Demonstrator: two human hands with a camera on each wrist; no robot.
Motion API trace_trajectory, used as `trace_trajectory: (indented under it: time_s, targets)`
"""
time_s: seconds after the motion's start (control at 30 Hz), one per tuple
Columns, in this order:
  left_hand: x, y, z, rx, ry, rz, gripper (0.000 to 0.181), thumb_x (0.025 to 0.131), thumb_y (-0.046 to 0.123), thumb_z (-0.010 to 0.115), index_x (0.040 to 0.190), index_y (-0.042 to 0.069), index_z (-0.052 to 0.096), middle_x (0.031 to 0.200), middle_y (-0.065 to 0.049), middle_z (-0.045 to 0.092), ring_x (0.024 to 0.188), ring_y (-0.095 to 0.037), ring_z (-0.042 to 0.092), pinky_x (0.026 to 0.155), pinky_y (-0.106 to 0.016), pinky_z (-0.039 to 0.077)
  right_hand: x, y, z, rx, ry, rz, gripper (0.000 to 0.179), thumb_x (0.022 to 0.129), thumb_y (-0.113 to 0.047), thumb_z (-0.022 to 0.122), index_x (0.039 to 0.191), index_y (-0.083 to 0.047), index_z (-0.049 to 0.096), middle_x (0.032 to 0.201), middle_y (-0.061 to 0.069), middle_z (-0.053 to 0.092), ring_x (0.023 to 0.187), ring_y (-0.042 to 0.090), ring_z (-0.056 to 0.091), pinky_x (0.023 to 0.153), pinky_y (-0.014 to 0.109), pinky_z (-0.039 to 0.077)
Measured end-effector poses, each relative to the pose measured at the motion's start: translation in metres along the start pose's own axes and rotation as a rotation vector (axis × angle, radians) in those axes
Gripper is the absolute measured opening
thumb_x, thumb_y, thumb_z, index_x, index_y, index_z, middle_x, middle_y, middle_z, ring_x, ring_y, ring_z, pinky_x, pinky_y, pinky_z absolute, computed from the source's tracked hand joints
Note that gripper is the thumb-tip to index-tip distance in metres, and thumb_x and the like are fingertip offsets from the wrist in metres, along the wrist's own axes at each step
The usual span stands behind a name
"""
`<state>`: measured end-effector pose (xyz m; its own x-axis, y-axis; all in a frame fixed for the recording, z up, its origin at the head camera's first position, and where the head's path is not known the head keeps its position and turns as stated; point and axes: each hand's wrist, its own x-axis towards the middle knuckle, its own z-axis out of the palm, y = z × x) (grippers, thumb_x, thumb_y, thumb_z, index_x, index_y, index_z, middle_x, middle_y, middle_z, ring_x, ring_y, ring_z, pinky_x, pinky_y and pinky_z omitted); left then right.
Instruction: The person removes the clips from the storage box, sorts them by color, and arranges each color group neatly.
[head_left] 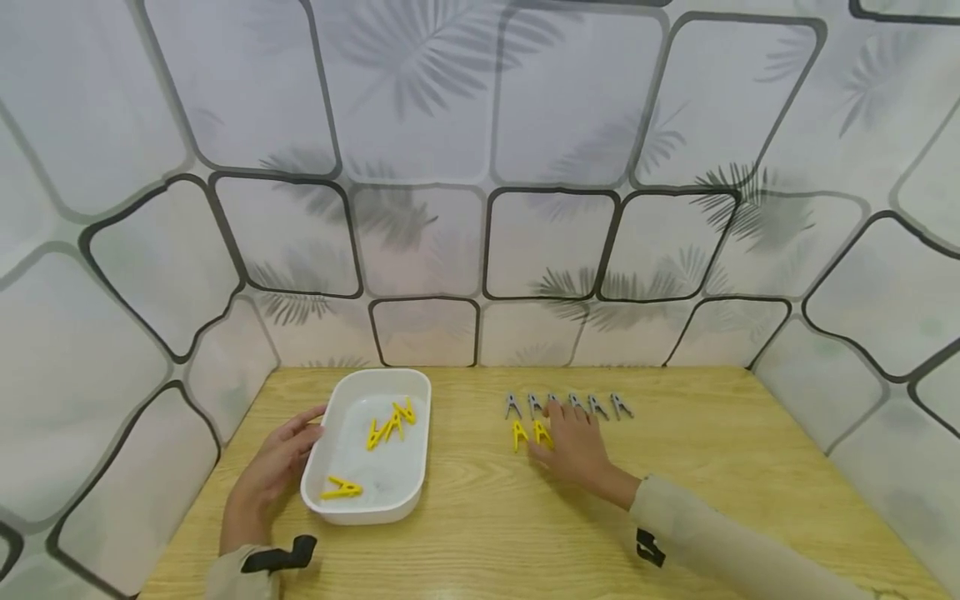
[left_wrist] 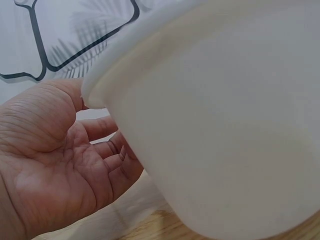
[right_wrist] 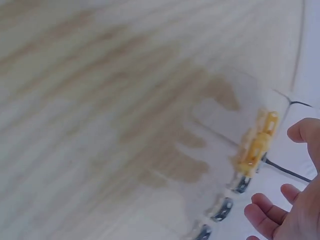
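My left hand (head_left: 281, 458) holds the left side of a white plastic tub (head_left: 365, 516). In the left wrist view the thumb lies at the rim of the tub (left_wrist: 215, 125), with the fingers curled against its outer wall, their tips partly hidden. Several yellow clothespins (head_left: 342, 488) lie inside the tub. My right hand (head_left: 576, 442) hovers at two yellow clothespins (head_left: 519, 435) on the table, its thumb side beside the right one. In the right wrist view its thumb and fingers are spread apart, with nothing between them.
A row of grey clothespins (head_left: 596, 406) lies behind the yellow pair, one partly covered by the right hand. The wood-grain table (head_left: 480, 542) ends at a patterned cloth wall (head_left: 420, 333) at the back and sides.
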<state>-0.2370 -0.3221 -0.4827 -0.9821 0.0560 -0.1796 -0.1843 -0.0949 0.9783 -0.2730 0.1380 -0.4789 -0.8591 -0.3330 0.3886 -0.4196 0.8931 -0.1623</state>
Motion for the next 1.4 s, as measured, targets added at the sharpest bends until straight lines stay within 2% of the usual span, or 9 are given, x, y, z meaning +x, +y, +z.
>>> trace_trajectory:
  time_s: [0.13,0.3,0.43,0.57,0.67,0.87,1.03,1.23,1.4]
  targets:
    - [-0.001,0.000,0.000,-0.005,0.004,0.001,0.035,0.104,0.019,0.059,0.138,0.027,0.058,0.104,0.011,0.067,0.096,-0.006,0.066,0.085,-0.023,0.057,0.010,-0.010,-0.002,0.115,0.003,-0.015,0.047,0.087,-0.034,0.079,0.120,-0.005,0.060,0.109,0.014,0.064,0.101,0.035,0.059,0.086,0.056,0.043]
    - [-0.001,0.001,0.001,-0.012,-0.006,0.002,0.041,0.104,0.019,0.058,0.145,0.020,0.053,0.105,0.010,0.067,0.097,-0.006,0.066,0.086,-0.023,0.056,0.026,-0.033,-0.005,0.252,-0.040,0.001,0.050,0.091,-0.031,0.076,0.130,-0.007,0.056,0.121,0.018,0.063,0.112,0.038,0.058,0.096,0.063,0.041]
    - [0.000,0.001,0.000,-0.010,0.000,-0.003,0.043,0.104,0.019,0.058,0.146,0.019,0.052,0.105,0.010,0.067,0.097,-0.006,0.065,0.087,-0.023,0.056,0.040,-0.060,-0.008,0.324,-0.061,-0.042,0.049,0.093,-0.030,0.074,0.133,-0.009,0.055,0.119,0.015,0.062,0.108,0.032,0.059,0.095,0.059,0.042]
    - [0.002,0.002,0.000,0.006,0.013,-0.002,0.046,0.104,0.020,0.059,0.149,0.015,0.049,0.106,0.009,0.067,0.098,-0.007,0.065,0.087,-0.024,0.056,0.055,-0.095,-0.011,0.391,-0.078,-0.128,0.046,0.094,-0.026,0.072,0.133,-0.009,0.055,0.116,0.013,0.061,0.104,0.027,0.058,0.089,0.052,0.045]
    - [0.003,0.002,0.000,0.013,0.010,0.007,0.051,0.104,0.020,0.059,0.152,0.011,0.045,0.107,0.008,0.067,0.099,-0.007,0.065,0.087,-0.024,0.056,0.064,-0.123,-0.010,0.414,-0.127,-0.202,0.045,0.095,-0.026,0.071,0.134,-0.009,0.055,0.116,0.013,0.061,0.104,0.025,0.058,0.087,0.045,0.046]
    - [0.003,0.000,-0.001,0.011,0.003,-0.004,0.055,0.104,0.020,0.058,0.155,0.008,0.040,0.107,0.009,0.066,0.100,-0.007,0.064,0.088,-0.024,0.055,0.076,-0.172,-0.001,0.316,-0.252,-0.376,0.042,0.095,-0.031,0.071,0.131,-0.014,0.059,0.113,0.007,0.063,0.099,0.015,0.056,0.088,0.033,0.043]
    - [0.003,0.000,0.000,0.001,-0.004,0.013,0.050,0.105,0.019,0.057,0.152,0.010,0.044,0.105,0.009,0.066,0.100,-0.007,0.064,0.089,-0.025,0.055,0.087,-0.197,0.001,0.187,-0.352,-0.502,0.040,0.095,-0.037,0.072,0.129,-0.017,0.063,0.111,0.003,0.065,0.095,0.011,0.054,0.087,0.031,0.040]
    - [0.002,0.001,-0.002,0.040,-0.038,0.055,0.044,0.106,0.016,0.054,0.149,0.009,0.047,0.104,0.009,0.067,0.100,-0.007,0.066,0.088,-0.026,0.056,0.101,-0.217,0.006,0.081,-0.514,-0.557,0.040,0.093,-0.040,0.073,0.128,-0.020,0.065,0.110,-0.002,0.065,0.092,0.009,0.055,0.084,0.029,0.040]
    - [0.001,0.003,-0.001,0.059,-0.048,0.055,0.046,0.106,0.016,0.054,0.150,0.009,0.046,0.102,0.011,0.068,0.099,-0.005,0.065,0.088,-0.025,0.055,0.107,-0.231,0.010,0.038,-0.617,-0.561,0.041,0.092,-0.040,0.075,0.127,-0.021,0.066,0.110,-0.005,0.065,0.094,0.009,0.056,0.081,0.027,0.038]
